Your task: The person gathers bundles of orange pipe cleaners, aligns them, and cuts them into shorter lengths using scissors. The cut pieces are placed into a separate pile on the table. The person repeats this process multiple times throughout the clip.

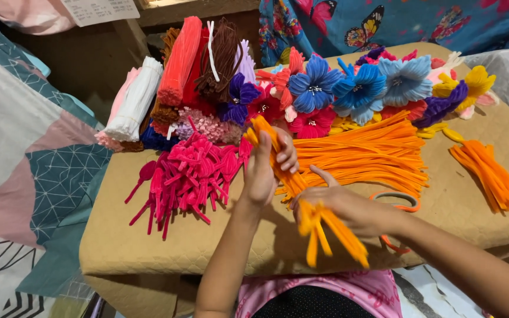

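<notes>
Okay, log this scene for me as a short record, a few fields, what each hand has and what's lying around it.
surface: tan padded board
left hand: grips a bunch of orange pipe cleaners, upright
right hand: closed on the same bunch lower down, loose ends blurred
left of hands: pink pipe cleaner pile
behind hands: orange pipe cleaner pile, finished pipe cleaner flowers, blue ones among them
far left: bundled pipe cleaners, white, red, brown
by right wrist: orange-handled scissors

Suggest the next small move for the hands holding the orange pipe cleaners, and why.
Probably the right hand should slide down and even out the loose yellow-orange ends, while the left hand holds the bundle of orange pipe cleaners upright. The lower ends splay apart and look blurred, whereas the top is gathered tight in the left hand's grip.
</notes>
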